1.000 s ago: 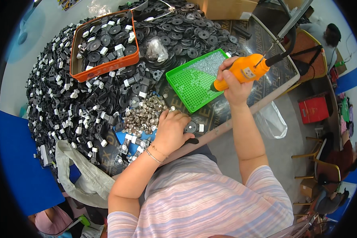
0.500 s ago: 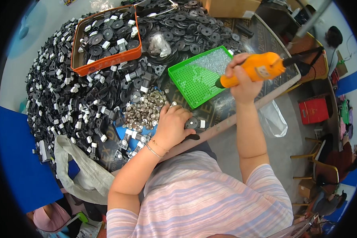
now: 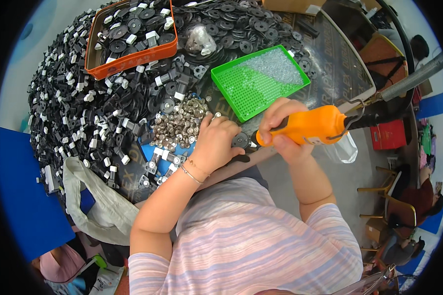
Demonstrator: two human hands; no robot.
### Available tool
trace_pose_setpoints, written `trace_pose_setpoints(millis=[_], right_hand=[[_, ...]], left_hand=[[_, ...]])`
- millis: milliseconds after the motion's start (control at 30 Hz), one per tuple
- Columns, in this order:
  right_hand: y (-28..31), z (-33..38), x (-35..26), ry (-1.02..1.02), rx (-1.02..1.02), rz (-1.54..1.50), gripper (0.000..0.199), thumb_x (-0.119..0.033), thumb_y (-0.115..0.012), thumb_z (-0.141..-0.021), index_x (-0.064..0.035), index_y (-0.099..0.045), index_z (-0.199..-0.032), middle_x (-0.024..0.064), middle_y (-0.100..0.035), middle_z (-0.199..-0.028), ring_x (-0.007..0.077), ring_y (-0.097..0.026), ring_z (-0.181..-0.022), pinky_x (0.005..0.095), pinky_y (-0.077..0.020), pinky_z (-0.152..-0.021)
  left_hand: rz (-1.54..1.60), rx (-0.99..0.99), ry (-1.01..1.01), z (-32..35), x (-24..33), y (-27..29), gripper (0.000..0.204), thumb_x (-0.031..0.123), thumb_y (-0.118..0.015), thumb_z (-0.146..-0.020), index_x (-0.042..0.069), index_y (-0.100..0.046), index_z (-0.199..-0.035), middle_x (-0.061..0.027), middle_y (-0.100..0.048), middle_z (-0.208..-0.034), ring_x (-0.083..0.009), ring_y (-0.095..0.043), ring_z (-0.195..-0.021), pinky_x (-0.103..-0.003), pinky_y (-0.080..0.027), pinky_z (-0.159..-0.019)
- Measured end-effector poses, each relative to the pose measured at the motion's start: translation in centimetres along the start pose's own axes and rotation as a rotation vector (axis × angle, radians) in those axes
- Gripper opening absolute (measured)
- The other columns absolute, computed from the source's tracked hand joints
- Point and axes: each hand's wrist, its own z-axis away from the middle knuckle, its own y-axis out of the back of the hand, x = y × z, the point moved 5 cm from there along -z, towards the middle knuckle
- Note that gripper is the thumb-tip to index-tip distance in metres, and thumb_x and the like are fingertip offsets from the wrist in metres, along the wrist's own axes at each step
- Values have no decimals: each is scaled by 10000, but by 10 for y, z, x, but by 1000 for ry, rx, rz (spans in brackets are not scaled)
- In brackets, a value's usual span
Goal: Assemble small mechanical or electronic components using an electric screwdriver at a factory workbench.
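Orange power driver (image 3: 310,127), clamped firmly in the grip of the right hand (image 3: 293,149), with fingers and thumb wrapped around the barrel! Hangs over the near edge of the table (image 3: 330,64), tipped leftward, with its dark nose right beside the black wheel piece (image 3: 240,140). Touching or just clear? Too close to call. Across to the left hand (image 3: 216,140): low on the table, fingers and thumb bracketing that wheel piece, no telling from this angle whether pinched on it. Looks like the lining-up step, driver to workpiece. Calls next, by the look of it, for a steady left hold, a squared-up nose and a measured press; could skate off if crooked. Outward now: past the left fingers, a glinting heap of small metal pieces (image 3: 174,125), partly over a blue sheet (image 3: 147,151). Beyond the driver, a green tray (image 3: 231,86), with silvery bits (image 3: 278,66) banked toward its far end. Farther still, black discs (image 3: 246,46) piled deep.
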Motion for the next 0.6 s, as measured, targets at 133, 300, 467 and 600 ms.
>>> trace_pose_setpoints(millis=[133,300,467,600], right_hand=[[-3,0,4,3,-47,96,239,38,-658,-688,-12,-561,-901,103,-548,-872,164,-538,-753,254,-459,-629],[-10,-1,6,-26,-173,153,225,-121,-675,-785,-17,-514,-903,90,-504,-798,138,-538,-630,244,-463,-566],[-8,-7,12,13,-198,169,208,-121,-674,-773,-16,-534,-886,104,-532,-817,137,-535,-632,244,-466,-569],[-7,-15,10,-114,-272,29,206,-85,-693,-713,-22,-580,-873,93,-581,-843,165,-550,-702,274,-457,-626]], left_hand=[[-6,-18,13,0,-1,-2,444,254,-813,-568,98,-656,-952,-44,-634,-965,-235,-529,-1063,-476,-298,-1037],[-16,-7,23,0,-2,-2,442,247,-815,-566,99,-656,-950,-38,-634,-953,-229,-534,-1049,-485,-286,-1047],[-15,-27,24,-1,-2,-2,422,242,-814,-566,101,-663,-933,-30,-632,-934,-221,-541,-1026,-491,-279,-1051],[-17,-21,28,-1,-2,-1,402,241,-814,-565,101,-668,-913,-28,-633,-920,-220,-542,-1014,-503,-269,-1056]])
